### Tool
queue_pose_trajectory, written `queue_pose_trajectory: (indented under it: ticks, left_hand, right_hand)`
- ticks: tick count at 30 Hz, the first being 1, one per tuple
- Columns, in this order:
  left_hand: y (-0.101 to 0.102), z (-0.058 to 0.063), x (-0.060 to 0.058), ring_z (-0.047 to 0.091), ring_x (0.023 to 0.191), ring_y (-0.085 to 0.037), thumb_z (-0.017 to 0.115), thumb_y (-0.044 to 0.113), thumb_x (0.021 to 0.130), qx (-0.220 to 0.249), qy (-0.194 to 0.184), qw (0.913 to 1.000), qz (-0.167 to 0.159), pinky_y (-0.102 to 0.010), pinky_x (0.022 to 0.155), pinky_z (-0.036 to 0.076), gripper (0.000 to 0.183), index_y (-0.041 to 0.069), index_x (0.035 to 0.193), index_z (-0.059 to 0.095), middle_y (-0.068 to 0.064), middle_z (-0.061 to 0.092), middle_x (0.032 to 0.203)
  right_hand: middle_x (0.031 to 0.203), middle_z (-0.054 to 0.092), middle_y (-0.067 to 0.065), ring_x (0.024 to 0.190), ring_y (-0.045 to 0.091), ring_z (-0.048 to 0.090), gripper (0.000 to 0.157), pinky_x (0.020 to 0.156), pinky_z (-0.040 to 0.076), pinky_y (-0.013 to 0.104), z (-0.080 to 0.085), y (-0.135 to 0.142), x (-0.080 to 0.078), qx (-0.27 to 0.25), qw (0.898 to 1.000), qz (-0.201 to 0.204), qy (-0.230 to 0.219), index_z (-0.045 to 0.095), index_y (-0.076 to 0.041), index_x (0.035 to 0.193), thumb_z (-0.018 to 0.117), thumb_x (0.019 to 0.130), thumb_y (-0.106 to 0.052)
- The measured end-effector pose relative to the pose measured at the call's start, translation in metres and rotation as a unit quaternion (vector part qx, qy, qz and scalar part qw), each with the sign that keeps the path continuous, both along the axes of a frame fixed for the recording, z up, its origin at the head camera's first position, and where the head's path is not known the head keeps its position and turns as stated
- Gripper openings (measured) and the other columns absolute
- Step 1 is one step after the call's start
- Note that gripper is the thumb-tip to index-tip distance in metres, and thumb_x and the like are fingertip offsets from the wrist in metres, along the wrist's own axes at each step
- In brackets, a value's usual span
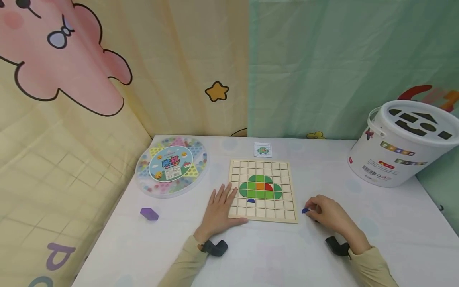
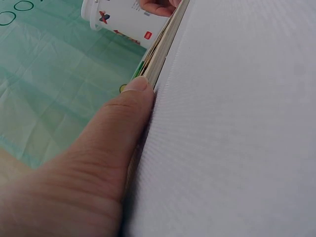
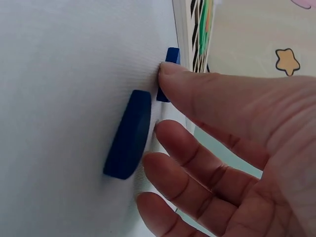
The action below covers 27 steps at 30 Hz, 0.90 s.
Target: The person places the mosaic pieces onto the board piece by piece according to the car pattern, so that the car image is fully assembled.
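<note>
A square wooden grid board (image 1: 263, 213) lies on the table. Green, orange and red pieces form a shape across its middle cells, and a blue half-round piece (image 1: 251, 201) sits just below them. My left hand (image 1: 219, 211) rests at the board's near left corner, fingers spread straight and thumb (image 2: 121, 118) along the near edge. Right of the board, my right hand (image 1: 328, 213) pinches another blue half-round piece (image 1: 305, 210) at the tabletop; the thumb partly covers it in the right wrist view. Beside those fingers a further blue piece (image 3: 128, 136) lies on the white surface.
A small pattern card (image 1: 263, 150) lies behind the board. To the left are a round Chinese checkers box (image 1: 197, 175) and a purple block (image 1: 149, 214). A white bucket (image 1: 373, 159) with a shape-slotted lid stands at the back right. Curtains hang behind the table.
</note>
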State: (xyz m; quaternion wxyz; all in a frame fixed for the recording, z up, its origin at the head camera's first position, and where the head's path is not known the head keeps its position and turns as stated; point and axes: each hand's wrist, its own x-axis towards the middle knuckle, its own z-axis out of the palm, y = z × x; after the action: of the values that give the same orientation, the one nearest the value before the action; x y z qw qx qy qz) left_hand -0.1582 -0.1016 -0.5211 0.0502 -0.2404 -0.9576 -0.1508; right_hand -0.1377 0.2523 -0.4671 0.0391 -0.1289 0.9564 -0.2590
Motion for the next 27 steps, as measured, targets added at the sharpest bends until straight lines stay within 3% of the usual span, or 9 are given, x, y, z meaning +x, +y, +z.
queue_pose_trajectory:
  ticks: [17,27]
  left_hand:
    - [-0.0010,-0.0005,-0.0004,0.007,0.143,-0.029,0.055,0.075,0.076,-0.008,0.003,1.0000,0.003,-0.048,0.113,0.004,0.103,0.012,0.152,0.023,-0.009,0.014,0.157]
    - [-0.0003,-0.0004,-0.0005,0.005,0.143,-0.028,0.055,0.074,0.076,-0.017,-0.001,0.9999,0.000,-0.047,0.113,0.003,0.103,0.013,0.152,0.022,-0.008,0.012,0.158]
  right_hand:
    - [0.075,0.052,-0.004,0.063,0.012,0.045,0.011,0.054,0.040,0.028,0.0017,0.0021,-0.0017,-0.001,1.000,0.003,0.016,0.066,-0.010,0.085,0.075,0.080,-0.011]
    - [0.070,0.051,-0.003,0.059,0.014,0.044,0.019,0.050,0.038,0.028,-0.0003,-0.0006,0.0009,-0.031,0.999,-0.034,-0.005,0.058,-0.011,0.077,0.077,0.077,-0.007]
